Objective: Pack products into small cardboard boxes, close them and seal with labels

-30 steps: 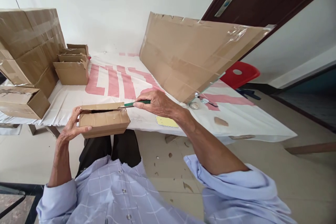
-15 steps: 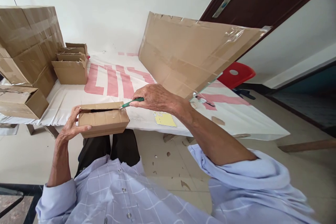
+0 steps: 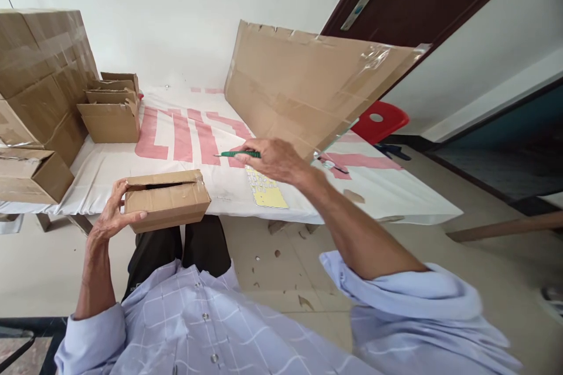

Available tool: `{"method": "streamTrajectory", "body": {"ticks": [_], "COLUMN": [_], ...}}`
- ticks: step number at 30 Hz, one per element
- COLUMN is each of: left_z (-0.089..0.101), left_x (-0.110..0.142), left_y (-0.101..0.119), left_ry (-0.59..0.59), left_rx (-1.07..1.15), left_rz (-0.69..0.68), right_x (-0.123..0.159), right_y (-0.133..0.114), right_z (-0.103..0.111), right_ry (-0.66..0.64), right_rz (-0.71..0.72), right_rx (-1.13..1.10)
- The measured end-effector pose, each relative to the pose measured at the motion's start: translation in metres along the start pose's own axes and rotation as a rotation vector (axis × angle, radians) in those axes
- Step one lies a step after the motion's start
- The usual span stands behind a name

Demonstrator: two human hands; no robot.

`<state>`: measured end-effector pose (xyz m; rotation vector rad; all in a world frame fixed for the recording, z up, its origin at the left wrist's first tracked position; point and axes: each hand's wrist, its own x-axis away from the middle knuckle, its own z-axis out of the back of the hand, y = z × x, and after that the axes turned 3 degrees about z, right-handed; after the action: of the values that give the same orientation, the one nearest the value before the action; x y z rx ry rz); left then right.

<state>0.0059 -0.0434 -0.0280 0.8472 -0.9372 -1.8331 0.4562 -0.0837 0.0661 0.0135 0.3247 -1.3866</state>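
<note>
A small cardboard box (image 3: 169,202) hangs over the table's front edge above my lap, with a dark gap open along its top seam. My left hand (image 3: 115,211) grips its left end, thumb on the front face and fingers behind. Away from the box, to the right and higher, my right hand (image 3: 275,158) is closed around a green-handled knife (image 3: 240,154). Its thin tip points left and touches nothing. Below that hand a yellow sheet of stickers (image 3: 269,194) lies on the table, partly covered by the fingers.
On the left stand large taped cartons (image 3: 39,70), several open small boxes (image 3: 109,122) and another small box (image 3: 33,176). A big cardboard panel (image 3: 303,82) leans at the back of the cloth-covered table (image 3: 409,196). Behind it is a red chair (image 3: 380,120). Scraps (image 3: 305,303) litter the floor.
My right hand has drawn the knife away from the box's right top corner, up and to the right. The left hand still holds the box. The view has shifted slightly.
</note>
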Motion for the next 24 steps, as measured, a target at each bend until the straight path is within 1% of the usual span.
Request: {"method": "streamTrajectory", "body": {"ticks": [2, 4, 6, 7, 8, 9, 10, 12, 14, 15, 17, 20, 22, 24], "left_z": [0.0, 0.0, 0.001, 0.001, 0.001, 0.001, 0.002, 0.002, 0.002, 0.002, 0.003, 0.003, 0.003, 0.003], "left_x": [0.0, 0.001, 0.001, 0.001, 0.001, 0.001, 0.001, 0.001, 0.001, 0.001, 0.001, 0.001, 0.002, 0.002], "left_y": [0.001, 0.002, 0.004, 0.005, 0.006, 0.006, 0.007, 0.007, 0.008, 0.008, 0.009, 0.01, 0.01, 0.009], "left_ry": [0.008, 0.015, 0.014, 0.015, 0.017, 0.019, 0.02, 0.015, 0.003, -0.001, -0.005, -0.005, -0.002, 0.005], "left_rx": [-0.017, -0.03, -0.046, -0.052, -0.053, -0.049, -0.043, -0.034, -0.043, -0.051, -0.068, -0.094, -0.113, -0.123], "left_rz": [0.001, -0.001, -0.004, -0.007, -0.009, -0.009, -0.007, -0.001, 0.005, 0.007, 0.006, -0.004, -0.013, -0.017], "right_x": [0.004, 0.006, 0.005, 0.004, 0.003, 0.001, 0.0, 0.0, 0.003, 0.005, 0.009, 0.012, 0.009, 0.003], "right_y": [0.004, -0.001, -0.01, -0.014, -0.016, -0.017, -0.016, -0.01, -0.003, -0.001, -0.002, -0.015, -0.026, -0.035], "right_z": [-0.041, -0.088, -0.128, -0.142, -0.153, -0.158, -0.159, -0.147, -0.122, -0.107, -0.073, -0.029, -0.01, 0.0], "right_ry": [-0.047, -0.086, -0.087, -0.095, -0.093, -0.08, -0.05, 0.055, 0.148, 0.158, 0.103, 0.008, -0.032, -0.065], "right_rz": [-0.096, -0.212, -0.291, -0.323, -0.345, -0.36, -0.365, -0.334, -0.232, -0.155, -0.005, 0.092, 0.123, 0.145], "right_rx": [-0.071, -0.099, -0.127, -0.146, -0.174, -0.21, -0.257, -0.38, -0.525, -0.591, -0.667, -0.618, -0.549, -0.482]}}
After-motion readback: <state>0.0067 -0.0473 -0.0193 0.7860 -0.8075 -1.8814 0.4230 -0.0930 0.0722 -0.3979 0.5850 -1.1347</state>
